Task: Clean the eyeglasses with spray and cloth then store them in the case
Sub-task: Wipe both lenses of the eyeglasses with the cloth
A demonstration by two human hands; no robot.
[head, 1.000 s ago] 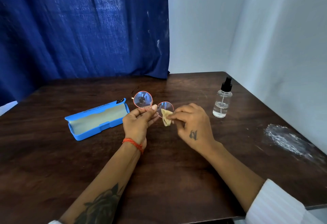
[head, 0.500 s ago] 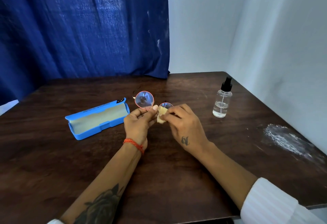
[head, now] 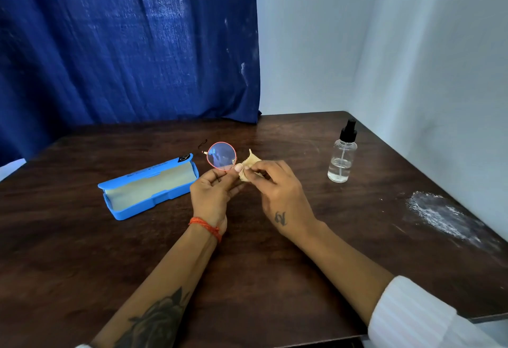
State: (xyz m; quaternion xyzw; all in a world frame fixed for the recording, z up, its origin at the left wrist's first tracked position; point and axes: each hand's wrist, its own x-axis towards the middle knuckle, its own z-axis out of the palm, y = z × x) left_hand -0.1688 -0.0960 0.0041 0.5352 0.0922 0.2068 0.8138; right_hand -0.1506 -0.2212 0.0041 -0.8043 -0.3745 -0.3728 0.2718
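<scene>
Round eyeglasses (head: 221, 156) with a thin pink frame are held above the table by my left hand (head: 211, 193), pinched near the bridge. My right hand (head: 277, 188) grips a small beige cloth (head: 250, 165) wrapped over the right lens, which is hidden by it. The left lens shows clearly, and a dark temple tip sticks out behind it. An open blue glasses case (head: 154, 199) with a pale lining lies on the table to the left of my hands. A clear spray bottle (head: 342, 159) with a black nozzle stands upright to the right.
The dark wooden table (head: 82, 259) sits in a corner with a blue curtain (head: 123, 45) behind and white walls behind and to the right. A white powdery smear (head: 439, 214) marks the table near its right edge.
My right hand has slid left with the cloth, which now covers the right lens fully. The eyeglasses have tilted slightly, and my left hand keeps its hold.
</scene>
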